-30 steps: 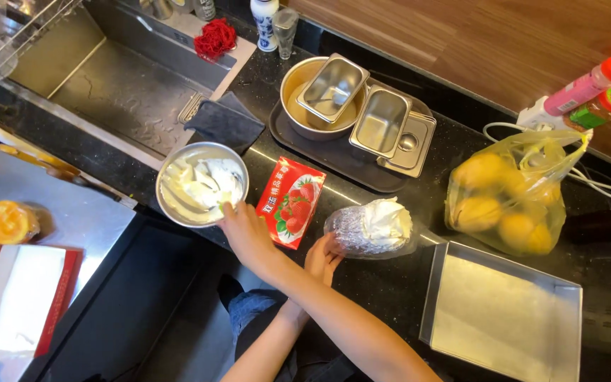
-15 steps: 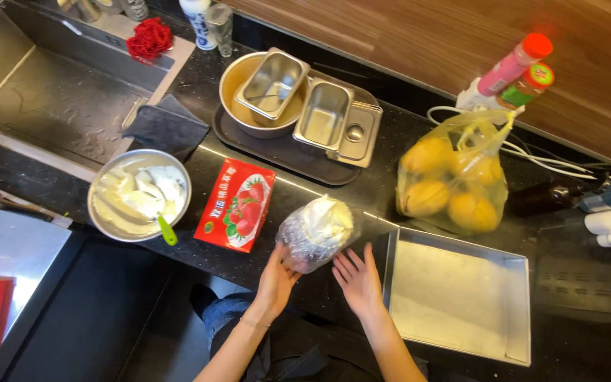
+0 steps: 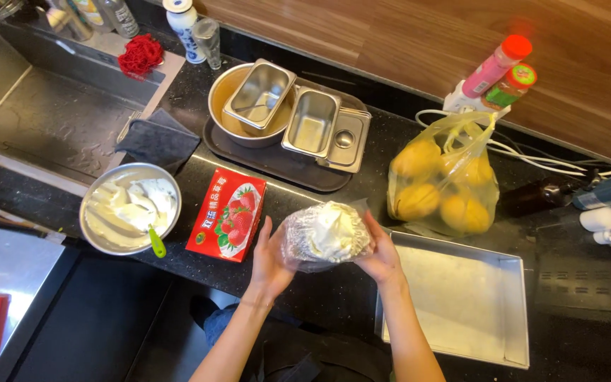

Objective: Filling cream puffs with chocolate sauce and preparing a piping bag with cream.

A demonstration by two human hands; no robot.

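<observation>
Item: plastic-wrapped white lump (image 3: 327,233), clear film around a pale, creamy mass. It is held over the dark counter (image 3: 178,99), between the red strawberry box (image 3: 228,214) and the metal baking tray (image 3: 461,297).

Left hand (image 3: 270,262): palm is turned inward, fingers are extended upward and pressed against the lump's left side; forearm is angled up from the lower edge.

Right hand (image 3: 382,256): fingers are cupped around the lump's right side, thumb toward the person; forearm is raised from below.

Grip: the lump is clasped between both half-open hands, not fully enclosed.

Nearby: steel bowl (image 3: 130,209) of white cream with a green-handled utensil (image 3: 155,242), left of the box; bag of yellow fruit (image 3: 443,180), beyond the tray; stacked steel pans (image 3: 298,120) on a dark serving tray (image 3: 277,161).
</observation>
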